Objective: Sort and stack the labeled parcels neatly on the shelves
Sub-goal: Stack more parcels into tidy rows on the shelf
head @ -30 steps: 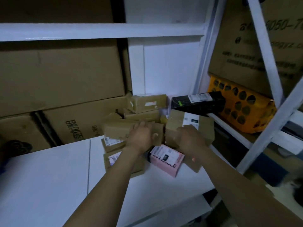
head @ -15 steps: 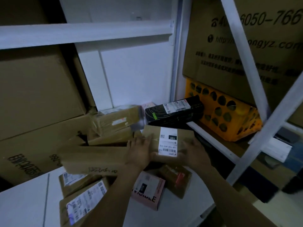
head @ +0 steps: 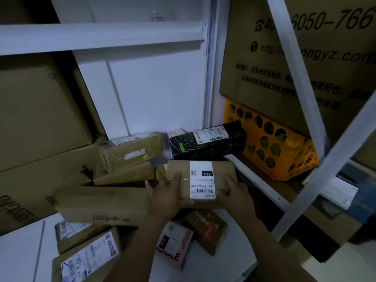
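Two hands hold one brown labeled parcel (head: 221,174) toward the far right of the shelf (head: 20,257), seemingly lifted just above the loose parcels beneath it. Its white label faces up and reads 15H. The left hand (head: 168,194) clasps the left end, thumb laid over the top; the right hand (head: 237,192) curls round the right end. The parcel looks level.

The step in hand looks like setting this parcel down in a tidy spot. Doing it well probably means gripping both ends until the bottom rests flat, with the label left readable. A flat, broad base is best: the long brown carton (head: 101,206) touching the left hand looks tilted and may rock. Under the parcel, the pink parcel (head: 175,247) and a small brown parcel (head: 207,226) lie askew, so lowering straight onto them risks a crooked stack. Just beyond, the black box (head: 207,143) leans against the yellow crate (head: 274,145); squaring against it could nudge it.
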